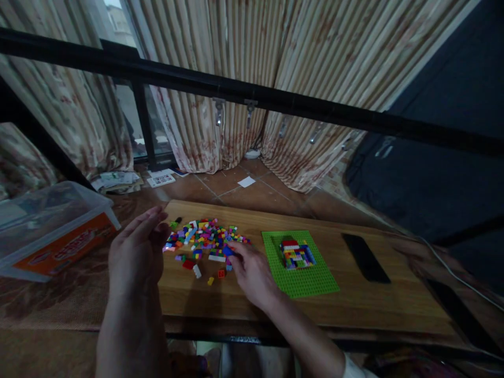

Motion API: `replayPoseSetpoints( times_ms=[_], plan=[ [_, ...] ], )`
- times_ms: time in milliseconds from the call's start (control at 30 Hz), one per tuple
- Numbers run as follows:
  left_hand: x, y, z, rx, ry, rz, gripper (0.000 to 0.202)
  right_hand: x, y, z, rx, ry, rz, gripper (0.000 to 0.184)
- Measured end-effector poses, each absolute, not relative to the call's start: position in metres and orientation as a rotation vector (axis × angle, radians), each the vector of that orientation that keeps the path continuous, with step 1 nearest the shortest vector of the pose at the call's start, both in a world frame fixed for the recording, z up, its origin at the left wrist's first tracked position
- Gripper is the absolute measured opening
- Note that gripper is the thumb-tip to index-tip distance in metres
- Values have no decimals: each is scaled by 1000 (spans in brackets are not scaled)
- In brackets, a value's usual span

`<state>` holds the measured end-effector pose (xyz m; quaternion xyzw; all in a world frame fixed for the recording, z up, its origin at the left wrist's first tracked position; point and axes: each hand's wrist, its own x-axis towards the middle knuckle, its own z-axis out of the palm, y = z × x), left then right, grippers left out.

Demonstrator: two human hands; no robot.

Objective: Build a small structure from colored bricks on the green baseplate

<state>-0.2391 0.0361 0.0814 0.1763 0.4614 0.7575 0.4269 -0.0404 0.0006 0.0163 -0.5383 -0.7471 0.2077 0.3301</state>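
Observation:
My right hand (254,270) pinches a blue toy brick (227,251) between thumb and fingers, at the near right side of a loose pile of coloured bricks (205,233). My left hand (137,241) is raised at the pile's left side, fingers stretched and slightly bent, with nothing visible in it. Several loose bricks lie nearer me, among them a red brick (188,265), a white brick (197,271) and a yellow brick (211,281). To the right of my right hand, a small multicoloured brick build (295,255) stands on a green baseplate (315,283).
The wooden table (366,310) carries a dark flat phone-like slab (366,257) to the right of the baseplate. A clear plastic box (59,231) with an orange label stands at the left. Beyond the table run a black metal bar (275,97) and curtains (197,136).

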Motion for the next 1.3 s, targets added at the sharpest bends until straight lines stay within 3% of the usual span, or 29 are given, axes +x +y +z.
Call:
replayPoseSetpoints(
  times_ms=[233,500,900,1300],
  plan=[
    [-148,45,46,1276,1398,1340,27,97,-42,3,-1771,-1233,508,24],
    [-46,36,22,1962,1288,934,40,133,-33,12,-1867,-1176,409,25],
    [-27,41,-6,1943,1323,719,49,127,-16,7,-1735,-1532,437,19],
    [-22,33,-6,1798,1408,783,32,128,13,2,-1695,-1830,401,16]
  ],
)
